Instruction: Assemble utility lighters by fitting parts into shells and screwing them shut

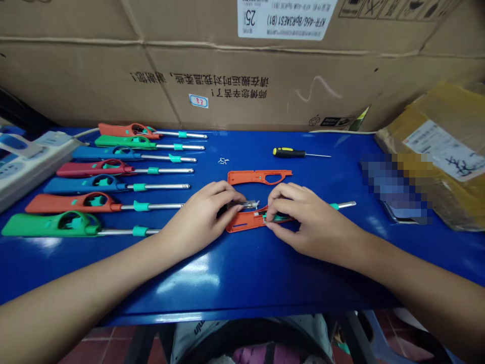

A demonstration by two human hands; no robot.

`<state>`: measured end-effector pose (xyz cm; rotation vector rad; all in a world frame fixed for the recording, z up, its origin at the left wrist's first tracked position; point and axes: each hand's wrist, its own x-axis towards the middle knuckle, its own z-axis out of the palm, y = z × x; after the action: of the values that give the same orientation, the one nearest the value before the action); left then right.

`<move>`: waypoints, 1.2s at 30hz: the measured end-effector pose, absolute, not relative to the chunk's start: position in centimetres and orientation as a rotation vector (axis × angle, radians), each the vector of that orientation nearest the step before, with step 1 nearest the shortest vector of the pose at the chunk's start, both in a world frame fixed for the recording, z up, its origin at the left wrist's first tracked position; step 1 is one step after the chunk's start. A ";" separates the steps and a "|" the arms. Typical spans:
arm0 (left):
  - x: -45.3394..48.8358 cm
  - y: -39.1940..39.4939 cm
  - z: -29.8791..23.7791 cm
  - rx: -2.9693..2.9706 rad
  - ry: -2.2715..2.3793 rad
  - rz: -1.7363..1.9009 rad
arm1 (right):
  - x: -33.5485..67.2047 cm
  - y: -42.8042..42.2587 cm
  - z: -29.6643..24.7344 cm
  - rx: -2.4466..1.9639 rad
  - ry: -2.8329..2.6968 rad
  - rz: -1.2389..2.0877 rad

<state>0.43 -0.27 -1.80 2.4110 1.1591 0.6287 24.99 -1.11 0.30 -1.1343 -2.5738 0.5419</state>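
In my left hand (200, 215), closed between thumb and fingers, is a small clear lighter fuel tank (250, 204) with a metal-looking end. The tank is just above an orange lighter half-shell (242, 221) lying on the blue table. My right hand (308, 217) is closed at the half-shell's trigger end, its fingertips around the teal trigger part (280, 217); the exact grip is partly hidden. From under that hand a metal lighter tube (347, 205) sticks out to the right. The matching orange half-shell (242, 177) lies separately behind both hands.
Several assembled lighters (91, 168) lie in a row at left, beside a white power strip (17, 164). Small screws (223, 161) and a yellow-black screwdriver (290, 152) lie farther back. A cardboard box (227, 65) stands behind; a wrapped parcel (439, 151) and a pixelated phone-like object (397, 187) are right.
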 end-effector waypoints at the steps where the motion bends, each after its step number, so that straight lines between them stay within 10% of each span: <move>1: 0.5 -0.3 -1.8 2.425 1.167 0.630 | 25.2 -1.1 0.2 -1.123 -2.565 0.568; 36: 0.8 -2.5 -1.3 2.450 1.061 0.712 | 25.9 -0.3 -0.8 -1.122 -2.505 0.655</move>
<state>0.81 -2.53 -1.35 2.4505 1.0605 0.7120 25.89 -0.29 -0.75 -1.1223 -2.5051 0.6551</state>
